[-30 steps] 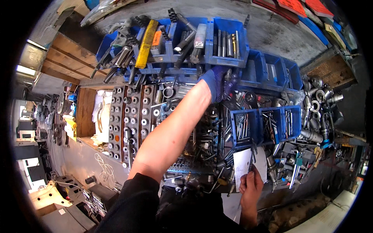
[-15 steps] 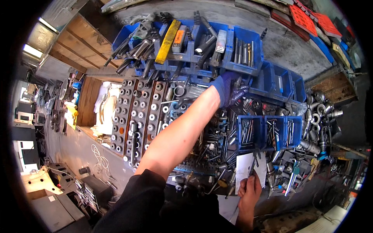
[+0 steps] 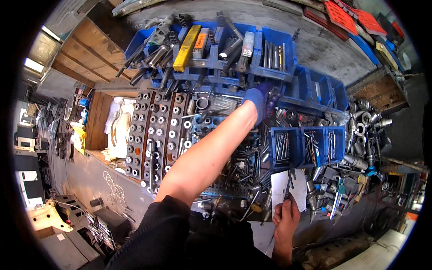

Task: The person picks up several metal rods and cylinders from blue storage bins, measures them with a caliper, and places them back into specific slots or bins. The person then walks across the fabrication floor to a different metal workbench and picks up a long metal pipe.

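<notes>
My left hand, in a blue-purple glove, reaches in at the front of the stacked blue bins, just under the top row. Its fingers are smeared and partly in shadow, so what they touch is not visible. Lower right, my bare right hand is closed around a dark caliper whose jaws point away from me. Behind the caliper lies a white sheet of paper. Beyond the paper stand small blue bins filled with drill bits.
A rack of collets stands left of my left forearm. Loose cutters and bits crowd the bench middle. Metal tool holders pile up at the right. On the top bins lie a yellow bar and small boxes.
The whole view has shifted a little, so the bench sits slightly farther left and up. My left glove looks more blurred and darker. My right hand keeps its hold on the caliper.
</notes>
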Demonstrator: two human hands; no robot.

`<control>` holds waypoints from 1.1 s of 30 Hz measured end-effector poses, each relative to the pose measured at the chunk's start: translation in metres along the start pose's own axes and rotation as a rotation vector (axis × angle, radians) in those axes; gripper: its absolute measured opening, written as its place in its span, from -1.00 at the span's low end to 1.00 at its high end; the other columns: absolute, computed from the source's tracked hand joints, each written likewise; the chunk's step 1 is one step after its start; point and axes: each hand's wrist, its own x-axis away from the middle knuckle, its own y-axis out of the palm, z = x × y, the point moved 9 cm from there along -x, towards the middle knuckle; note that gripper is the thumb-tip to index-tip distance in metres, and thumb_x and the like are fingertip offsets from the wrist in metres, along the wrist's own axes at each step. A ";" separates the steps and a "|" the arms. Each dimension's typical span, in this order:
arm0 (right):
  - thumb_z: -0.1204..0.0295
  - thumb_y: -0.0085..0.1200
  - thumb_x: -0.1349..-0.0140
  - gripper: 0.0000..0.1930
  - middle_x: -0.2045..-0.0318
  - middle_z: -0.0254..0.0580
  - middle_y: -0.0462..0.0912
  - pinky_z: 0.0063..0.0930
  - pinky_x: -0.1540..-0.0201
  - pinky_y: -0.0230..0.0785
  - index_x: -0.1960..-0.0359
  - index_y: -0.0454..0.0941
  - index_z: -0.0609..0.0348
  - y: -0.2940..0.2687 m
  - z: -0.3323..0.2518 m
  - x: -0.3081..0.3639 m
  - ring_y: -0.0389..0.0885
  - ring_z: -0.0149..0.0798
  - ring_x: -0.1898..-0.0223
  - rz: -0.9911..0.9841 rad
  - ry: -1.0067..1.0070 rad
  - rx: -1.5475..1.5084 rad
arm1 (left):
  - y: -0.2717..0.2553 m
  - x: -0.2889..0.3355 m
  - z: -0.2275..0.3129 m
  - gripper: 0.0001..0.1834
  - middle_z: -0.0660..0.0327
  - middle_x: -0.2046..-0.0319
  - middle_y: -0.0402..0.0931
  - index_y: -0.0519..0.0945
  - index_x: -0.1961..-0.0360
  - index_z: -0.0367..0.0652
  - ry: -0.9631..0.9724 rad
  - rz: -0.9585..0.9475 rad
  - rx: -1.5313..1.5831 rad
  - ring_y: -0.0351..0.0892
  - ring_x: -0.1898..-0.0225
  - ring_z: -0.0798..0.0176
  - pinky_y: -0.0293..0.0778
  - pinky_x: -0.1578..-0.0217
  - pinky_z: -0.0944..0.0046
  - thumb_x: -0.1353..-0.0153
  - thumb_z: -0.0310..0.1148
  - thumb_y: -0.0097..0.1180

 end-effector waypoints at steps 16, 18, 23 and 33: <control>0.25 -0.06 -0.41 -0.58 0.57 -0.42 0.41 -0.75 0.67 -0.07 -0.18 0.37 0.25 0.003 -0.001 -0.003 0.16 -0.65 0.69 -0.009 -0.015 0.017 | -0.004 0.115 -0.024 -0.78 0.37 0.56 0.47 0.46 0.25 -0.04 -0.115 0.037 -0.035 0.33 0.74 0.59 0.26 0.83 0.63 -0.37 -0.15 -0.10; 0.25 -0.06 -0.41 -0.57 0.57 -0.42 0.41 -0.76 0.67 -0.07 -0.19 0.36 0.26 0.006 -0.003 -0.002 0.16 -0.65 0.68 -0.026 -0.012 0.019 | -0.004 0.126 -0.028 -0.75 0.39 0.56 0.44 0.46 0.23 -0.04 -0.145 -0.084 -0.066 0.30 0.73 0.60 0.24 0.82 0.63 -0.38 -0.12 -0.11; 0.24 -0.06 -0.41 -0.54 0.56 -0.42 0.42 -0.76 0.66 -0.08 -0.22 0.33 0.28 0.012 -0.004 -0.001 0.15 -0.67 0.68 -0.052 -0.005 0.025 | -0.015 0.174 -0.036 -0.64 0.35 0.54 0.46 0.50 0.07 -0.15 -0.150 -0.140 -0.169 0.28 0.71 0.59 0.21 0.76 0.61 -0.37 -0.08 -0.08; 0.23 -0.04 -0.40 -0.53 0.56 -0.43 0.41 -0.76 0.65 -0.07 -0.24 0.33 0.23 0.013 0.007 0.002 0.16 -0.66 0.67 -0.075 -0.006 0.032 | -0.019 0.208 -0.030 -0.61 0.17 0.45 0.57 0.51 0.00 -0.29 0.044 -0.235 -0.215 0.48 0.57 0.45 0.33 0.65 0.54 -0.34 -0.18 0.05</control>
